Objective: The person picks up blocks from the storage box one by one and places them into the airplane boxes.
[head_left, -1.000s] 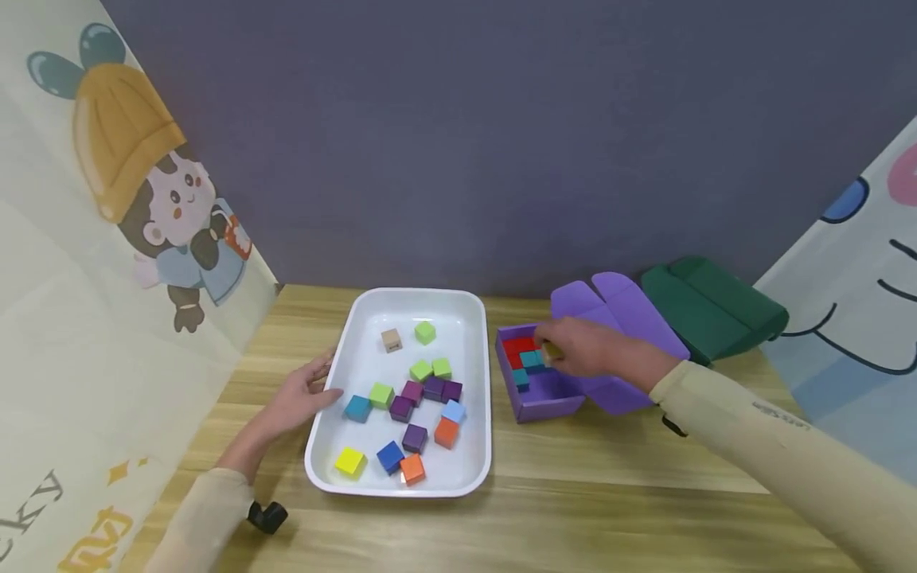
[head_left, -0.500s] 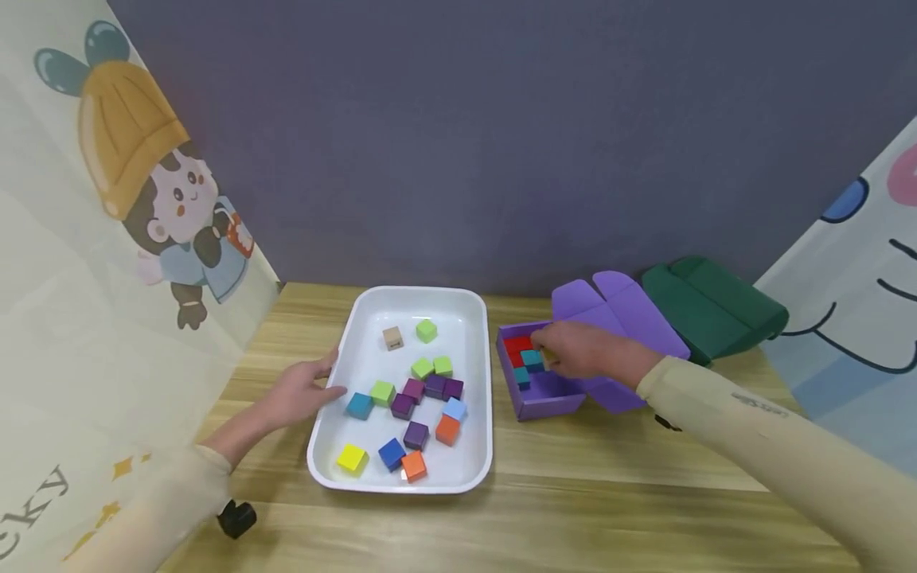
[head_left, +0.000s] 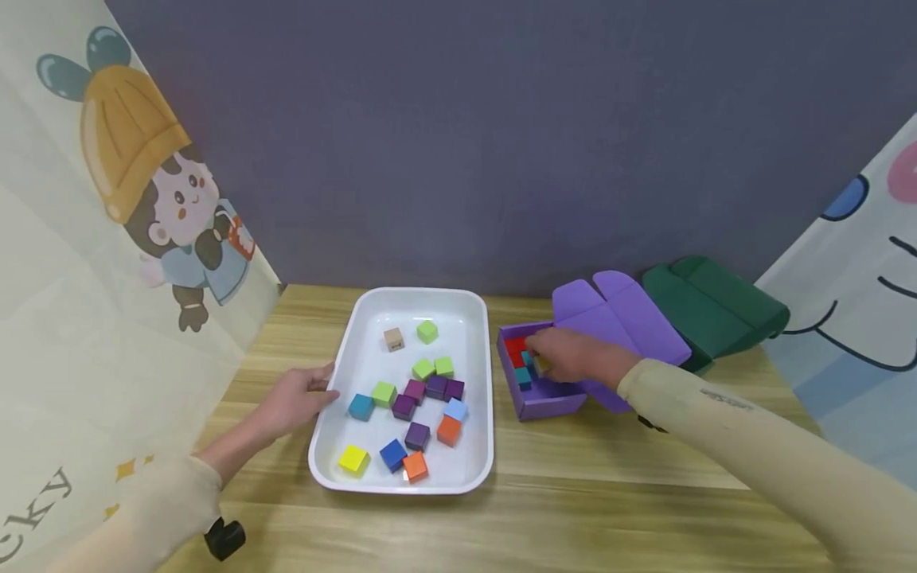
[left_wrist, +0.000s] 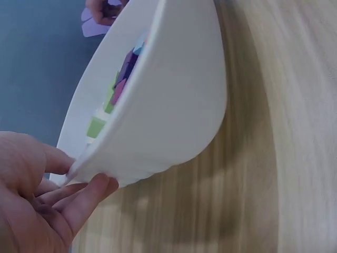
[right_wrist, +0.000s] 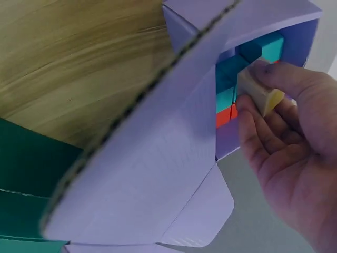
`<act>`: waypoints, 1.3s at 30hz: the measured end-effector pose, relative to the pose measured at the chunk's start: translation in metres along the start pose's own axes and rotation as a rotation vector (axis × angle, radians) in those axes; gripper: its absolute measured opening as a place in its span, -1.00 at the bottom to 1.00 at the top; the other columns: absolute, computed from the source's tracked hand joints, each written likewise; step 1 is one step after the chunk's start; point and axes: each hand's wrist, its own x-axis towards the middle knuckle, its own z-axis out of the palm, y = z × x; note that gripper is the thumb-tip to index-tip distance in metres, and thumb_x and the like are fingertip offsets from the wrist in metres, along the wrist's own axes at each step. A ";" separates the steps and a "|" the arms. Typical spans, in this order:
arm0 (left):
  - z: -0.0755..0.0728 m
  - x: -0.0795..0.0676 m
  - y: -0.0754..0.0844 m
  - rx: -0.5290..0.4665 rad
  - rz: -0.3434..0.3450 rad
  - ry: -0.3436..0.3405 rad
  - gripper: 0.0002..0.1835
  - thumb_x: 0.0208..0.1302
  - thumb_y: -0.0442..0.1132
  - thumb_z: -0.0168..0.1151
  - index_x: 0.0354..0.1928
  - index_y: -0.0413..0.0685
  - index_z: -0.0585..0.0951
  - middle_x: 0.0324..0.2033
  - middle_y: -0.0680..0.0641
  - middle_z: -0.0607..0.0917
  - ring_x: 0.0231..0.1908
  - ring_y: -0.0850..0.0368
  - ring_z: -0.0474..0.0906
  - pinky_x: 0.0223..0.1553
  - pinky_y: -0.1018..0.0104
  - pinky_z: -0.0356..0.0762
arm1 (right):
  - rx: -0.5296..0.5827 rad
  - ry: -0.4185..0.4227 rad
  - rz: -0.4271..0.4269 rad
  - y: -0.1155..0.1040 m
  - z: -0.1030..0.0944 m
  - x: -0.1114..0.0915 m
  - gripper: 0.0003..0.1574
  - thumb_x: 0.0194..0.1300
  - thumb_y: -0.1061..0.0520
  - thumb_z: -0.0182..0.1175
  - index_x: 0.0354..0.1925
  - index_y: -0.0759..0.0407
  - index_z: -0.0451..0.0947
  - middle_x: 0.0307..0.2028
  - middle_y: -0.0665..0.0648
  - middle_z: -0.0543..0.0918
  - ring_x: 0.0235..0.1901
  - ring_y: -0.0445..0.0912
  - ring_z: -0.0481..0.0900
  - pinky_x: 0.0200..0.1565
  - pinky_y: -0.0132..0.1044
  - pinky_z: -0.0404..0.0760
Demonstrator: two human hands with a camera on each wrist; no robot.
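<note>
My right hand (head_left: pixel 562 354) is inside the open purple box (head_left: pixel 548 410), pinching a wooden cube (right_wrist: pixel 257 90) with a pale wood face and a yellow side between thumb and fingers. Teal cubes (right_wrist: pixel 231 71) and red cubes (head_left: pixel 513 350) lie in the box below it; the hand hides part of the box's inside. On the left, my left hand (head_left: pixel 295 400) grips the rim of the white tray (head_left: pixel 473 469), thumb over the edge and fingers against the outer wall (left_wrist: pixel 174 100). Several cubes are scattered in the tray, among them a yellow one (head_left: pixel 354 461) and a plain wooden one (head_left: pixel 394 340).
Behind the purple box lies a green box (head_left: pixel 716 310), close to the raised purple lid (head_left: pixel 630 318). The wooden table (head_left: pixel 573 493) ends at a dark grey partition (head_left: pixel 458 143). Printed cloth panels (head_left: pixel 64 278) hang at both sides.
My right hand, with the wooden cube, has shifted slightly left in the box, covering more of the teal cubes. The left hand stays at the tray's rim while its forearm has swung a little.
</note>
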 end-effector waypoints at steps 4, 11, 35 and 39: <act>0.005 -0.002 -0.003 -0.012 -0.012 0.047 -0.43 0.35 -0.28 0.19 0.32 -0.38 0.33 0.12 -0.39 0.53 0.06 -0.26 0.54 -0.18 0.15 0.64 | -0.020 -0.024 -0.006 -0.002 -0.001 0.005 -0.68 0.02 0.30 0.42 -0.32 0.16 0.46 -0.45 -0.02 0.46 -0.41 -0.11 0.41 -0.29 -0.21 0.51; 0.007 0.001 -0.003 -0.088 -0.082 0.017 -0.51 0.37 -0.30 0.14 0.22 -0.51 0.40 0.06 -0.42 0.57 -0.01 -0.21 0.60 -0.19 0.16 0.65 | -0.074 -0.127 0.045 -0.007 -0.012 0.012 -0.67 0.04 0.26 0.43 -0.33 0.14 0.43 -0.47 -0.01 0.44 -0.44 -0.09 0.39 -0.33 -0.23 0.48; 0.000 0.009 -0.005 -0.240 -0.139 -0.100 -0.54 0.38 -0.31 0.16 0.20 -0.51 0.43 -0.03 -0.38 0.63 -0.13 -0.09 0.66 -0.21 0.16 0.65 | -0.076 -0.180 0.091 -0.007 0.005 0.028 -0.74 -0.01 0.42 0.26 -0.42 0.13 0.44 -0.54 0.05 0.44 -0.50 -0.05 0.38 -0.40 -0.22 0.48; -0.001 0.008 -0.008 -0.251 -0.138 -0.106 -0.55 0.37 -0.31 0.16 0.19 -0.50 0.44 -0.07 -0.34 0.65 -0.17 -0.05 0.66 -0.23 0.18 0.66 | -0.091 -0.163 0.051 -0.005 0.008 0.030 -0.73 -0.04 0.41 0.29 -0.43 0.14 0.44 -0.55 0.04 0.44 -0.51 -0.06 0.38 -0.39 -0.21 0.49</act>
